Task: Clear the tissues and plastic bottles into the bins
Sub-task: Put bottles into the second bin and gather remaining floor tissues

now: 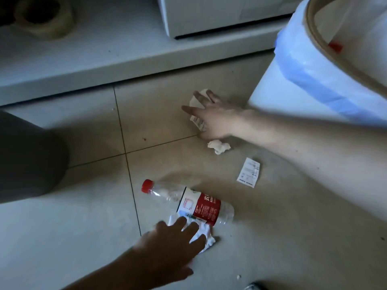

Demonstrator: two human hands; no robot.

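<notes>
A clear plastic bottle (188, 200) with a red cap and red label lies on its side on the tiled floor. My left hand (167, 248) reaches in from the bottom with straight fingers resting on a crumpled white tissue (204, 237) beside the bottle. My right hand (209, 116) stretches in from the right, fingers spread over a crumpled white paper (195, 105) on the floor. A small balled tissue (218, 146) lies just below that hand. A white bin (293, 80) with a blue-edged liner stands at the upper right.
A printed paper slip (248, 172) lies flat right of the bottle. A low white shelf (104, 59) runs along the back, carrying a tape roll (45, 16) and a white box (209, 15). A dark trouser leg (27, 158) fills the left side.
</notes>
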